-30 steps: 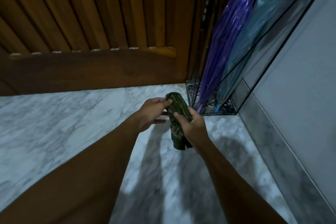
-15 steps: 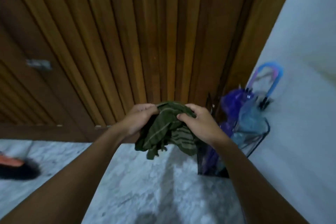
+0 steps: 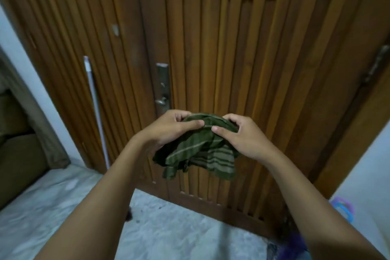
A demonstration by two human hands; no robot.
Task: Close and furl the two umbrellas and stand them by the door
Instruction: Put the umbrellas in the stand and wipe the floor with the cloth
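1. Both hands are holding a green striped cloth [image 3: 198, 154] at chest height, in front of the wooden door [image 3: 232, 59] and well above the floor [image 3: 179, 234].
2. The left hand [image 3: 168, 131] is pinching the bundle's upper edge, thumb lying across the top and fingers curling behind. The right hand [image 3: 240, 137] is gripping the other end the same way, its thumb tip nearly touching the left thumb.
3. The bundle's long axis is running left to right between the two hands. Loose striped folds are hanging down below them, so it is looking bunched rather than tightly rolled.
4. No shaft or handle is showing from the cloth, so I cannot tell whether it is a compact umbrella's canopy or only its sleeve.
5. A looped handle [image 3: 344, 210] in purple and blue is showing low at the right, against the pale wall [image 3: 369, 175]. A purple canopy [image 3: 295, 247] is lying below it in the bottom corner, close beside the door.
6. Whatever is holding those umbrellas is falling mostly outside the view, and I cannot make out a container or what else is in it.
7. That corner is lying down and to the right of the bundle, so the right hand is the nearer one. Setting the bundle there is likely calling for a tighter roll first.
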